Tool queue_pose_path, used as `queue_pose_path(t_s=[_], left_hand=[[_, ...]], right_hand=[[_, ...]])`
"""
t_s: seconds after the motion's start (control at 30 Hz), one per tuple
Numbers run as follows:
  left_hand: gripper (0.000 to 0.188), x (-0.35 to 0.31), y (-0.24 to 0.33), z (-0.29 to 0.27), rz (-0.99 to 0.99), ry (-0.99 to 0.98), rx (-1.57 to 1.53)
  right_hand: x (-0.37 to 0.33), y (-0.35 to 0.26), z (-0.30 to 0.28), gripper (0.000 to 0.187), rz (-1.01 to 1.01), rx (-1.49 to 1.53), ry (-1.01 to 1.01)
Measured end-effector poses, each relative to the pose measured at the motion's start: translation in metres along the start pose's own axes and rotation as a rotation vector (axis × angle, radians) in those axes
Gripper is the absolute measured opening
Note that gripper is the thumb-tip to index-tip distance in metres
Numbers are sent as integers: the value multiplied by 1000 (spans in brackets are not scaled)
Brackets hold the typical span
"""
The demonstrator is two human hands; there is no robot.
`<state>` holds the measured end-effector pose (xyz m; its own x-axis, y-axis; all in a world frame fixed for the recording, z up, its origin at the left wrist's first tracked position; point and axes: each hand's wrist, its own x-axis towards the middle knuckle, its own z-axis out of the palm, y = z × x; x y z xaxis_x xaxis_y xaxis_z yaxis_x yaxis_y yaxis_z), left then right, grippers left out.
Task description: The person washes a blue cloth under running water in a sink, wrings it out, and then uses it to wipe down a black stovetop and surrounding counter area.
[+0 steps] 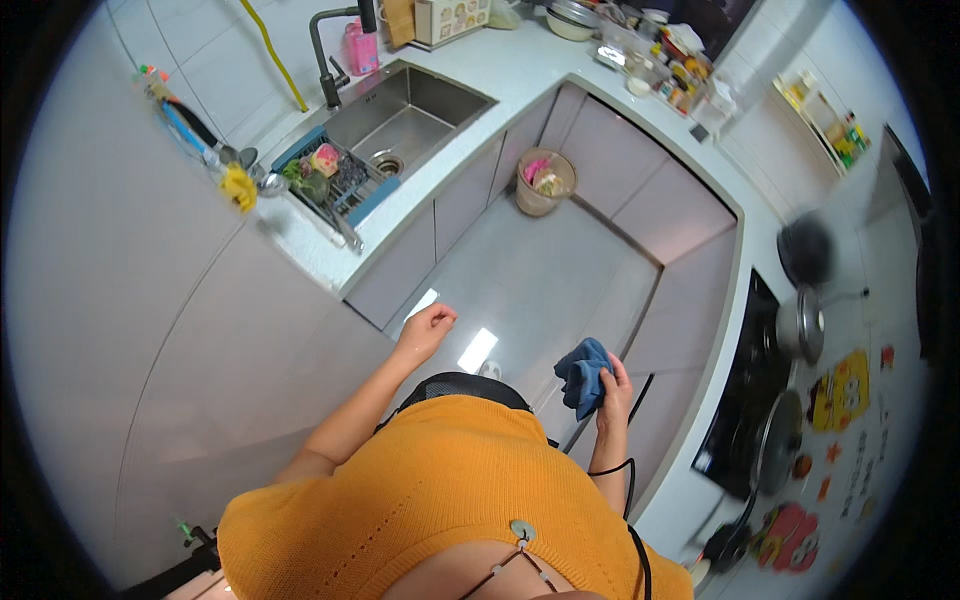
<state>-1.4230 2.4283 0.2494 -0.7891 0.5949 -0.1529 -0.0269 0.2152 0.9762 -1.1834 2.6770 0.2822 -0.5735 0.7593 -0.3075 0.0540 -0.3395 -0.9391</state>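
Both hands hang over the floor (545, 265): the left hand (430, 333), toward 8 o'clock, has its fingers loosely bent with nothing seen in it, though its palm is hidden and I cannot tell whether something small is tucked there; the right hand (616, 388), toward 4 o'clock, pinches a bunched blue cloth (583, 378) between thumb and fingers, apart from any surface. That glossy floor offers the widest room for moving, from 12 round to 3 o'clock, yet drips could make it slippery if the cloth is wet, which I cannot tell. Around it bends the white table (512, 62), whose front edge at 4 o'clock runs near the right forearm, so a quick turn that way might knock an elbow. The black hob (740, 385), between 3 and 4 o'clock, leaves little slack: a wide swing of the right arm could catch the handle of the pan (776, 445). At 11 o'clock the sink (430, 105) has a hard rim, with the blue drying rack (375, 200) crowding its 10 o'clock end. A bin (540, 203) stands on the floor at 1 o'clock, where a careless foot could tip it. Loose folds of the cloth might slip from so light a hold, and the thin black cable (632, 480) by the right forearm, toward 5 o'clock, could snag as the arm extends.
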Motion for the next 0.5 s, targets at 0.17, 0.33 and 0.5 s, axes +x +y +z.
queue_pose_path(t_s=[0.17, 0.33, 0.5], left_hand=[[13, 77, 15, 6, -1, 107, -75], [12, 148, 26, -10, -46, 265, -121], [13, 229, 25, -51, -8, 397, -206]], right_hand=[[144, -55, 66, 38, 13, -215, -315], [255, -92, 149, 41, 42, -282, -557], [338, -128, 263, 40, 202, -152, -866]])
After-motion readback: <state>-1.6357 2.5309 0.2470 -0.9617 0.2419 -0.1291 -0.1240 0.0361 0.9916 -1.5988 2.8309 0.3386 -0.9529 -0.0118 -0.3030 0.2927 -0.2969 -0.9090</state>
